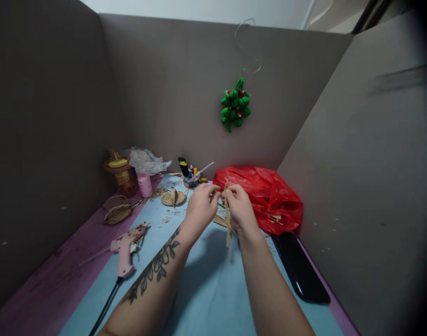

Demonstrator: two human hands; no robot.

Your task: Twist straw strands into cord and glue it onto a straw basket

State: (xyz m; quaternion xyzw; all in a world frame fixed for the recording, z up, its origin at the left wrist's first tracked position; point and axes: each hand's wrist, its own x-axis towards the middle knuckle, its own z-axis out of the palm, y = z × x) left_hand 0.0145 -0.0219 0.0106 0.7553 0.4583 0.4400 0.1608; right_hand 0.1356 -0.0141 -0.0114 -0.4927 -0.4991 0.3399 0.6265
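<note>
Above the blue mat, my right hand [238, 205] pinches a flat, straw-coloured strip [227, 224] that hangs down nearly upright, its upper end poking above the fingertips. My left hand [203, 205] is right beside it, fingers curled and fingertips close to the strip's upper part; what they pinch is too small to make out. Under the hands lie more straw strips [220, 220], partly hidden. Left of my left hand, a small woven straw piece [173, 198] with an upright loop rests on the mat.
A pink glue gun [124, 249] lies at left, with a small woven basket [118, 212] behind it. A pink thread spool [144, 185] and a cup of pens [190, 179] stand at the back. A red plastic bag [269, 196] and a black phone-like slab [300, 268] lie at right.
</note>
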